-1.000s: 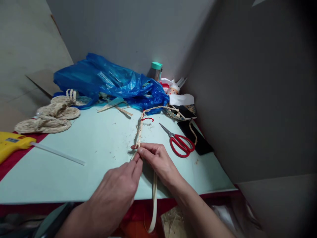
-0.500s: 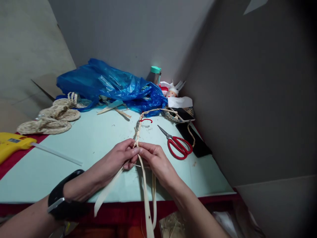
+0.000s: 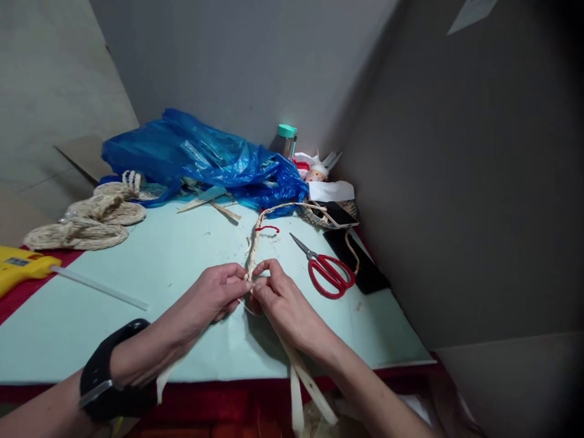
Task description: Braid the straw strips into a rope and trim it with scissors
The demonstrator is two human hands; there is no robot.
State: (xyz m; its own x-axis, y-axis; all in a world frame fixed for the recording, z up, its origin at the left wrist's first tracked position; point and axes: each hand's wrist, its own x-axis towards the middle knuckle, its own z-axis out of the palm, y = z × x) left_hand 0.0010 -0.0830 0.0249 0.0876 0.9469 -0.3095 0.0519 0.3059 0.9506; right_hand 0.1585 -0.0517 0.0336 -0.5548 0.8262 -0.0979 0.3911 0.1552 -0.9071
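Note:
A pale braided cord (image 3: 254,246) runs from my fingers toward the back of the table, with a red twisted tie (image 3: 270,229) around it. My left hand (image 3: 224,291) pinches the lower end of the braid between thumb and fingers. Just to its right, my right hand (image 3: 279,299) is closed on loose flat fibre strips (image 3: 303,389), which hang below it past the table's front edge. Another strip (image 3: 165,380) hangs down beneath my left wrist. The fingertips of both hands nearly meet, and the exact grip between them is partly hidden.
Red-handled scissors (image 3: 329,274) lie right of my hands, beside a dark flat object (image 3: 365,267). A yellow glue gun (image 3: 27,267) with its stick and woven straw slippers (image 3: 77,234) are at left. Behind are a blue plastic bag (image 3: 196,152), bottle (image 3: 285,140) and phone (image 3: 342,214).
My right hand has drawn fibre strips rightward, so they now hang under my right forearm instead of down the middle. Both hands have shifted slightly nearer to me.

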